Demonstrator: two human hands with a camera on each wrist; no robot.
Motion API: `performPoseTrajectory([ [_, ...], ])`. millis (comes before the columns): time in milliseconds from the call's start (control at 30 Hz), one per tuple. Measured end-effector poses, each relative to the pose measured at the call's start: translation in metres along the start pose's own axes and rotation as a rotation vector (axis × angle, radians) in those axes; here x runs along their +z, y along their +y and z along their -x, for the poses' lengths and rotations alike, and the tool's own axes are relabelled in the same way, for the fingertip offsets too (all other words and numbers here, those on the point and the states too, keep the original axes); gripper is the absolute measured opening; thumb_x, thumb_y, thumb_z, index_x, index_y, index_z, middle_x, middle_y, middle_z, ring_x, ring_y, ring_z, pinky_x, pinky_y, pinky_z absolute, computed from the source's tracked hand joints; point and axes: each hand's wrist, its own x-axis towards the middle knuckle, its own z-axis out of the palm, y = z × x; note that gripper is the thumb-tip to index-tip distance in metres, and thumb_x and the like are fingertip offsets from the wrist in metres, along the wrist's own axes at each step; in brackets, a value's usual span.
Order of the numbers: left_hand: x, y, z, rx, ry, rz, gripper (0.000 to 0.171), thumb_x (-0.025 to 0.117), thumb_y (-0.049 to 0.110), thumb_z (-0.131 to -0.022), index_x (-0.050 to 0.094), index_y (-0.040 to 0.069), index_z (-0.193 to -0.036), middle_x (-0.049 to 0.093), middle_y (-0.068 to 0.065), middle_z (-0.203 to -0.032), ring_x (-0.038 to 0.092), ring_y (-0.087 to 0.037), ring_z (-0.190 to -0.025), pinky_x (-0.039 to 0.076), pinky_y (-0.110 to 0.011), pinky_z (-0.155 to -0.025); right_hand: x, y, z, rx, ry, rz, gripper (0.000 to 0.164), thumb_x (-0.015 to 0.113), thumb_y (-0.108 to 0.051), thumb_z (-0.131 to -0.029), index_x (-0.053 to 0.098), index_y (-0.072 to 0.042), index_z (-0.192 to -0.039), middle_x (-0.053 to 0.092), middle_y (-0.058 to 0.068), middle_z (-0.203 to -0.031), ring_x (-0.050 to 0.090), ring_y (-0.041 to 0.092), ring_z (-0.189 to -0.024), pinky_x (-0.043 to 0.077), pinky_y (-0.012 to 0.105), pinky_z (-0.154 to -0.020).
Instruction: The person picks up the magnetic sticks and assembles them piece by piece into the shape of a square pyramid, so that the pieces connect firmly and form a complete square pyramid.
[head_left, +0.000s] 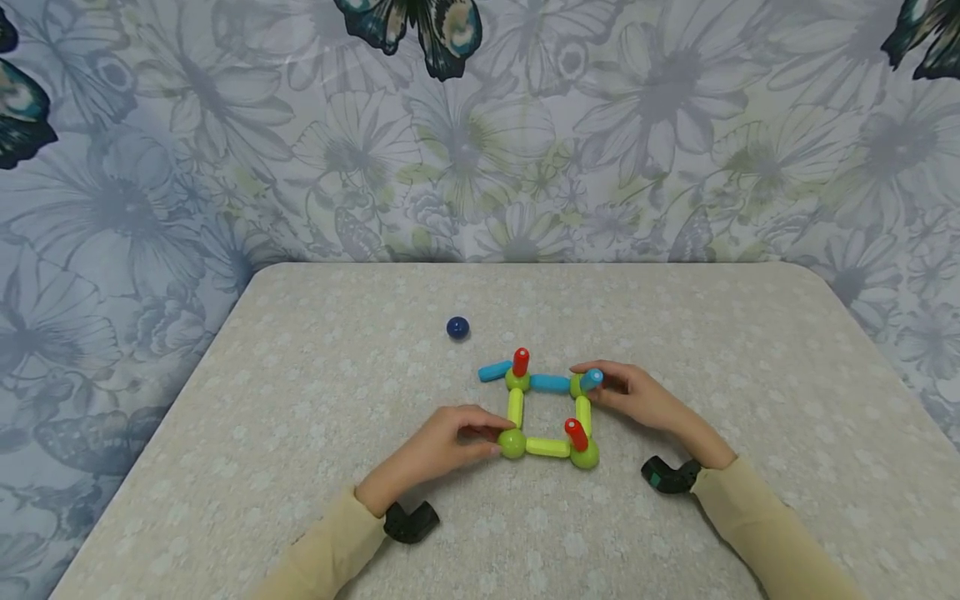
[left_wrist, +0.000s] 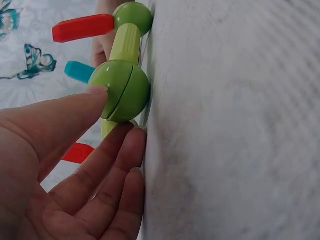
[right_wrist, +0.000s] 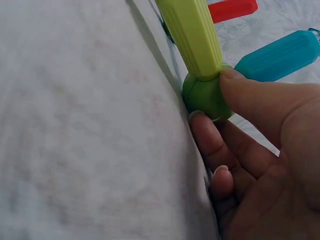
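A four-sided frame of green balls and plastic rods lies on the table. My left hand holds its near left green ball, with the thumb on one side and fingertips on the other. At the far right corner my right hand grips another green ball, its thumb also against the yellow-green rod. A blue rod forms the far side. Red rods stand up from the far left and near right balls. One blue rod rises beside my right fingers; another points left.
A dark blue ball lies by itself behind the frame, to the left. The table has a pale patterned cover, and its far edge meets a flowered wall. Black wrist devices are worn on both arms.
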Motion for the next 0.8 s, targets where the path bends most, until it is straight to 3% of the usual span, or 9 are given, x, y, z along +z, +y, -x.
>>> performPoseTrajectory([
  [167,-0.005,-0.001,-0.001,-0.033,0.012,0.008,0.025,0.068,0.006,-0.087,0.068,0.004,-0.111,0.067,-0.003,-0.103,0.062,-0.016,-0.09,0.051,-0.031,-0.079,-0.001,0.0,-0.003,0.02,-0.009,-0.013,0.038,0.058,-0.009,-0.094,0.053,-0.003,-0.131,0.059,0.008,-0.12,0.056,0.019,-0.104,0.047,0.029,-0.085],
  [300,-0.017,-0.005,-0.008,-0.1,0.15,0.039,0.021,0.067,0.006,-0.087,0.067,0.001,-0.108,0.065,-0.009,-0.103,0.06,-0.02,-0.094,0.049,-0.033,-0.082,0.0,0.001,-0.002,0.027,-0.001,-0.02,0.038,0.058,-0.008,-0.094,0.053,-0.003,-0.131,0.058,0.008,-0.121,0.057,0.02,-0.103,0.047,0.029,-0.085],
  [433,-0.03,0.0,-0.021,-0.136,0.26,0.065,0.038,0.067,0.003,-0.087,0.057,-0.002,-0.123,0.057,-0.016,-0.122,0.052,-0.03,-0.113,0.043,-0.043,-0.093,-0.001,0.002,-0.001,0.037,0.004,-0.021,0.038,0.058,-0.008,-0.094,0.053,-0.004,-0.132,0.059,0.008,-0.12,0.057,0.019,-0.103,0.047,0.029,-0.085],
  [500,-0.033,-0.005,-0.029,-0.141,0.265,0.036,0.048,0.068,0.003,-0.086,0.051,-0.001,-0.13,0.052,-0.017,-0.129,0.048,-0.031,-0.118,0.039,-0.046,-0.097,-0.002,0.002,-0.001,0.04,0.006,-0.016,0.038,0.058,-0.009,-0.094,0.053,-0.004,-0.132,0.059,0.008,-0.119,0.057,0.019,-0.102,0.047,0.029,-0.085],
  [633,-0.031,-0.025,-0.048,-0.151,0.237,-0.09,0.056,0.072,0.005,-0.082,0.05,0.005,-0.134,0.055,-0.009,-0.128,0.05,-0.022,-0.117,0.038,-0.039,-0.099,-0.002,-0.001,0.0,0.046,0.013,-0.017,0.038,0.058,-0.009,-0.094,0.053,-0.003,-0.131,0.059,0.008,-0.119,0.057,0.019,-0.101,0.047,0.029,-0.084],
  [800,-0.028,-0.025,-0.06,-0.202,0.227,-0.194,0.05,0.074,0.003,-0.08,0.058,0.006,-0.127,0.062,-0.004,-0.119,0.055,-0.018,-0.11,0.042,-0.034,-0.095,0.0,-0.002,0.0,0.054,0.023,-0.021,0.037,0.058,-0.01,-0.094,0.054,-0.005,-0.131,0.059,0.007,-0.119,0.056,0.02,-0.1,0.047,0.028,-0.083],
])
